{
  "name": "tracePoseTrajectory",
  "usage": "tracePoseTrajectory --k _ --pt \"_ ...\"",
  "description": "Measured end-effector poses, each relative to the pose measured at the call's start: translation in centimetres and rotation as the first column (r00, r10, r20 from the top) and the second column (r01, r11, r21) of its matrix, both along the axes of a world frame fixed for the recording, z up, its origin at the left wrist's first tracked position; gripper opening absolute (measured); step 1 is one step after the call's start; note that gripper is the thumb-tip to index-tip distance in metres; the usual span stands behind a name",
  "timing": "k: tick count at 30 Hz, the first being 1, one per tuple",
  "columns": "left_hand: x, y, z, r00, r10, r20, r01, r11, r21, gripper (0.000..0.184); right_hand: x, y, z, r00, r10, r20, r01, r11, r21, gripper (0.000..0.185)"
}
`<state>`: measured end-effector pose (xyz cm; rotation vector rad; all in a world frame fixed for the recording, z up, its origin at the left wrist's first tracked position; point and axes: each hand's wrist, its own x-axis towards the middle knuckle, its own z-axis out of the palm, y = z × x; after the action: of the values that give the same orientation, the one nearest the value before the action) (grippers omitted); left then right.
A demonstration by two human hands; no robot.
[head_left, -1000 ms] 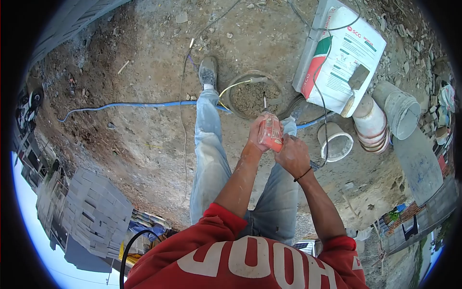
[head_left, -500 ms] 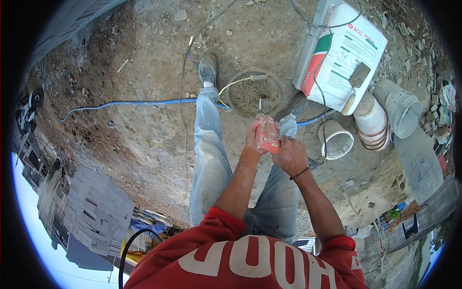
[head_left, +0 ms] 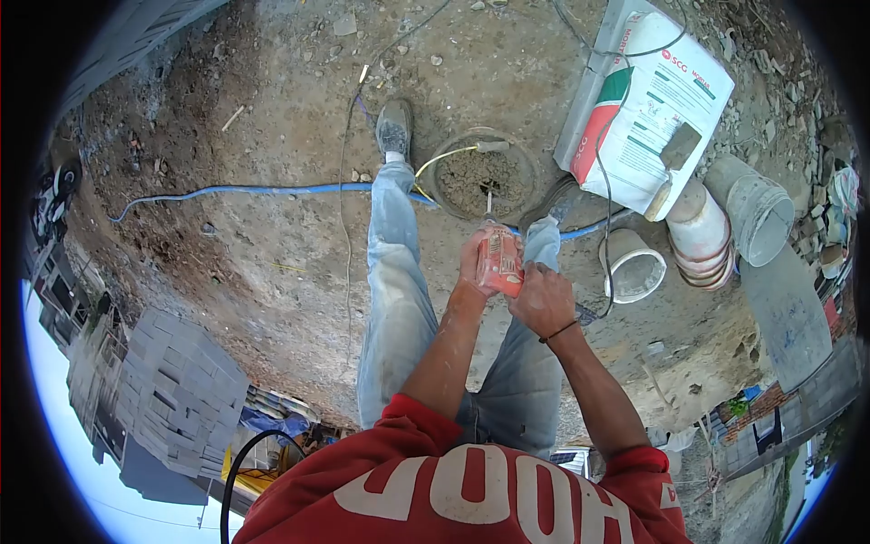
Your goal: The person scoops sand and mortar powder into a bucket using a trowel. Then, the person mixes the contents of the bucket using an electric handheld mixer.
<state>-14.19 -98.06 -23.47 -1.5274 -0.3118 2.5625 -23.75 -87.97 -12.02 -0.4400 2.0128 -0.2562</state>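
Note:
A red power drill (head_left: 500,261) is held between both hands, over the gap between my legs. My left hand (head_left: 473,261) is wrapped round the left side of its body. The fingers of my right hand (head_left: 544,299) close round its rear end, where the grip is mostly hidden. From the drill's front a metal shaft (head_left: 490,201) reaches into wet grey mortar (head_left: 471,178), its lower end buried. That mortar fills a round bucket (head_left: 523,154) standing by my feet. Over the bucket's rim lies a yellowish hose (head_left: 444,156) with a grey end piece.
A white mortar bag (head_left: 657,109) with a trowel (head_left: 678,150) on it lies at upper right. Below stand an empty white-rimmed bucket (head_left: 636,275), stacked buckets (head_left: 698,234) and a grey bucket (head_left: 763,222). A blue hose (head_left: 263,190) and dark cables cross the ground.
The drill and both hands have shifted slightly left and toward my body. The shaft's place in the mortar has moved a little left, and a dark hollow shows beside it.

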Motion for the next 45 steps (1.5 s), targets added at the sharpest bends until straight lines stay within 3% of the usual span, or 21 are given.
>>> tracePoseTrajectory --k 7,10,19,25,27,30,33,36,40,45 --pt "0.4 -0.3 0.7 0.996 0.008 0.087 -0.009 1.000 0.006 0.033 1.0 0.7 -1.2 0.995 0.054 -0.086 -0.061 0.995 -0.081 0.039" --pt "0.4 -1.0 0.9 0.999 0.032 0.033 -0.032 0.999 0.015 0.033 1.1 -0.1 -1.1 0.999 0.042 -0.005 -0.042 0.998 -0.037 0.037" --pt "0.0 -2.6 0.0 0.999 -0.009 0.044 0.011 0.999 -0.033 0.035 0.6 -1.5 -1.6 0.999 -0.015 -0.031 0.013 0.997 -0.070 0.033" --pt "-0.4 -3.6 -0.6 0.999 0.008 0.043 -0.009 0.999 0.033 0.037 0.6 -2.0 -2.5 0.997 -0.020 -0.072 0.015 0.997 -0.070 0.036" --pt "-0.3 -4.0 -0.7 1.000 -0.004 -0.030 0.004 1.000 0.007 0.038 0.4 -2.0 -2.6 1.000 -0.018 -0.022 0.016 0.997 -0.073 0.039" --pt "-0.5 -3.6 -0.4 0.997 0.067 0.028 -0.065 0.995 -0.075 0.035 0.6 -2.3 -2.6 0.999 -0.033 -0.038 0.030 0.997 -0.075 0.040" --pt "-0.4 -4.5 -0.4 1.000 0.012 -0.005 -0.012 0.999 0.039 0.028 0.4 -2.6 -2.5 0.999 0.007 -0.048 -0.011 0.997 -0.077 0.040" --pt "-0.9 -4.5 -0.1 0.999 0.034 -0.018 -0.035 0.998 -0.061 0.028 0.5 -2.8 -2.5 0.997 -0.024 -0.072 0.018 0.996 -0.083 0.038" --pt "-1.6 -5.1 0.3 0.995 0.043 -0.093 -0.041 0.999 0.028 0.031 -0.3 -2.9 -2.3 0.995 -0.019 -0.096 0.006 0.991 -0.130 0.037" --pt "-1.8 -5.0 0.0 0.997 0.063 -0.045 -0.062 0.998 0.025 0.032 -0.4 -3.2 -2.5 0.995 -0.026 -0.099 0.018 0.996 -0.088 0.033"
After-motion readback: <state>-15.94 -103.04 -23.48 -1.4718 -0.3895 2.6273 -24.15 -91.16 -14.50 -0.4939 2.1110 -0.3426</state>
